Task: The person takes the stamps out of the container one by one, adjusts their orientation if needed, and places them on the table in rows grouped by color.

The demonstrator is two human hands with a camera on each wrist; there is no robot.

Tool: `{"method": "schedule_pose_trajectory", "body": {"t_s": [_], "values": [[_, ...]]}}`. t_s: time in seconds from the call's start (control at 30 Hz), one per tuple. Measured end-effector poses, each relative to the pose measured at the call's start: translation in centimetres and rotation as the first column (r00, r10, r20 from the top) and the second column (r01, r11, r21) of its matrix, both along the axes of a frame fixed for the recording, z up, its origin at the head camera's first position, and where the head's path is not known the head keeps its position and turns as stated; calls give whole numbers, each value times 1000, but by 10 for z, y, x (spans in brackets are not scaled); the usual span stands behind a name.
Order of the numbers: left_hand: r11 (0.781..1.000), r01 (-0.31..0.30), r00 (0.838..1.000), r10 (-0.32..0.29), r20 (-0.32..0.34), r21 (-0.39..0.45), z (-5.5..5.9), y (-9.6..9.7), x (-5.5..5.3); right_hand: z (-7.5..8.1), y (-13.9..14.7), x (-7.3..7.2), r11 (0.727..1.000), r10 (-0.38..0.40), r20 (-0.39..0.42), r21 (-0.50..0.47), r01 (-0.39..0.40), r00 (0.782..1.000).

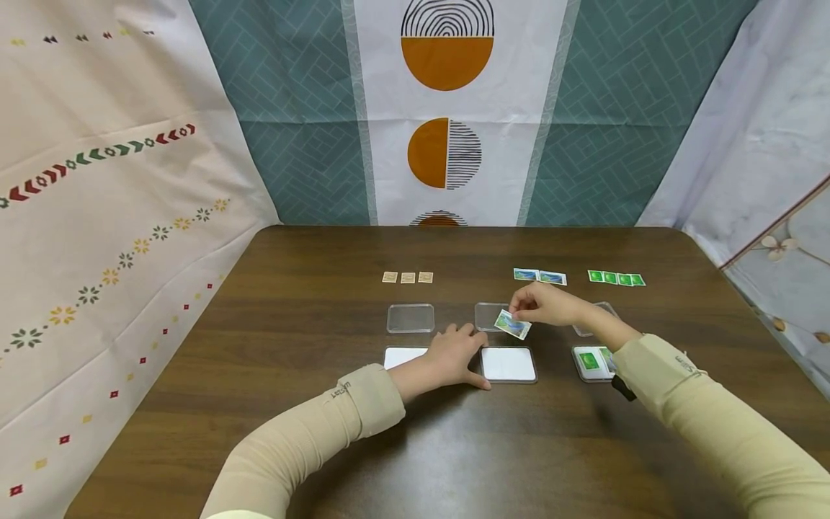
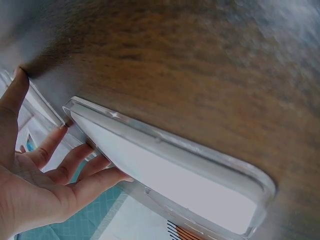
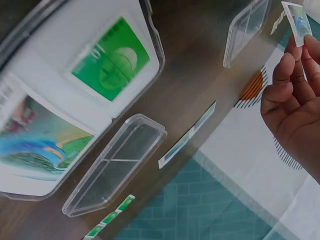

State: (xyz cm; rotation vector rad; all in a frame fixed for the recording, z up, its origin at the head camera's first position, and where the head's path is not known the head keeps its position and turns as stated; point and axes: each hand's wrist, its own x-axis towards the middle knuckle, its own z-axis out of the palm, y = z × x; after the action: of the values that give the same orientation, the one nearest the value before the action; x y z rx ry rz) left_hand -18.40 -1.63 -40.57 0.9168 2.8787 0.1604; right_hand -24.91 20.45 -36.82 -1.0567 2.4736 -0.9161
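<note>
My right hand (image 1: 547, 303) pinches a blue-and-green postage stamp (image 1: 512, 324) between thumb and fingertips. The stamp is tilted and overlaps the middle clear plastic lid (image 1: 485, 317); in the right wrist view the stamp (image 3: 299, 22) stands up from the fingertips. My left hand (image 1: 450, 358) spreads its fingers between two shallow boxes, its thumb at the near left corner of the middle box (image 1: 509, 365). In the left wrist view, the fingertips touch along the edge of the left box (image 2: 160, 165), which has a white insert. That box is partly hidden by the hand in the head view.
Three tan stamps (image 1: 408, 277), two overlapping blue stamps (image 1: 540, 276) and a row of green stamps (image 1: 616, 278) lie along the back. Other clear lids lie at left (image 1: 411, 318) and right (image 1: 583, 331). The right box (image 1: 588, 375) holds a green stamp and a picture stamp.
</note>
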Motion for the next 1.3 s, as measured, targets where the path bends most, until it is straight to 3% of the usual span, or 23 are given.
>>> {"method": "schedule_pose_trajectory", "body": {"t_s": [0.27,0.63,1.07,1.3], "values": [[1000,-9,1000,9,2,-7,-1,-1,-2,4,-1,-16,1000,4,13,0,-4,1000],[1000,-16,1000,16,11,-8,-1,-3,0,7,0,-41,996,-80,-4,40,80,997],[1000,-5,1000,5,-2,-3,0,-2,0,13,-1,-63,987,-120,-81,93,128,989],[1000,1,1000,-1,5,-4,0,-1,1,7,1,-77,975,-149,-146,140,170,978]]}}
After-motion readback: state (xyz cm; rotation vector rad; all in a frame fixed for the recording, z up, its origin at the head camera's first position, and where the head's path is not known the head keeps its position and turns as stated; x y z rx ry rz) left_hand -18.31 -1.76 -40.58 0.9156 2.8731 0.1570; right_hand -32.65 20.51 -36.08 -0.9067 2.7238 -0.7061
